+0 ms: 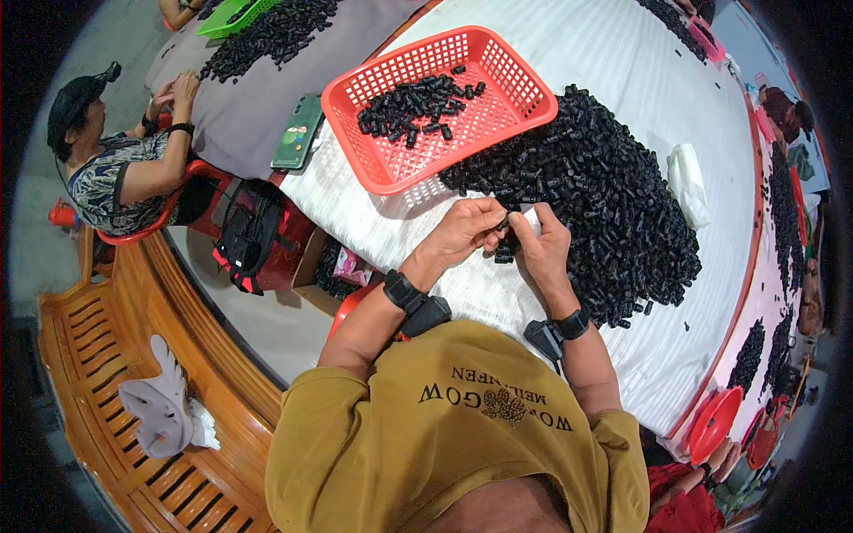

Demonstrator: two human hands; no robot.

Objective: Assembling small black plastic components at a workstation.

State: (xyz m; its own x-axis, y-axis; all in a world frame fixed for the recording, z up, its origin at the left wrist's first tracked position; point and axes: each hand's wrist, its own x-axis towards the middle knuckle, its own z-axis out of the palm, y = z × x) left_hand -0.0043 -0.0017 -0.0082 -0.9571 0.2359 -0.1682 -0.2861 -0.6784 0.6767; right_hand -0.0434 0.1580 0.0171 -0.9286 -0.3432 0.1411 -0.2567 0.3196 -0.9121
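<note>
My left hand (471,229) is closed, its thumb and fingers pinching a small black cylindrical piece (504,224). Close against it, my right hand (546,244) is closed too, with a small white flat thing (532,219) showing between its thumb and forefinger; what it is I cannot make out. Both hands are over the near edge of a large heap of small black cylindrical pieces (604,204). Beyond my left hand stands a red plastic basket (391,173) with a smaller lot of the same black pieces (413,107) in it.
The heap and basket rest on a white-covered table (711,284). A green phone (298,133) lies left of the basket, a crumpled white bag (687,186) right of the heap. Another person (133,164) sits at left by a grey-covered table. A wooden bench (115,355) is at lower left.
</note>
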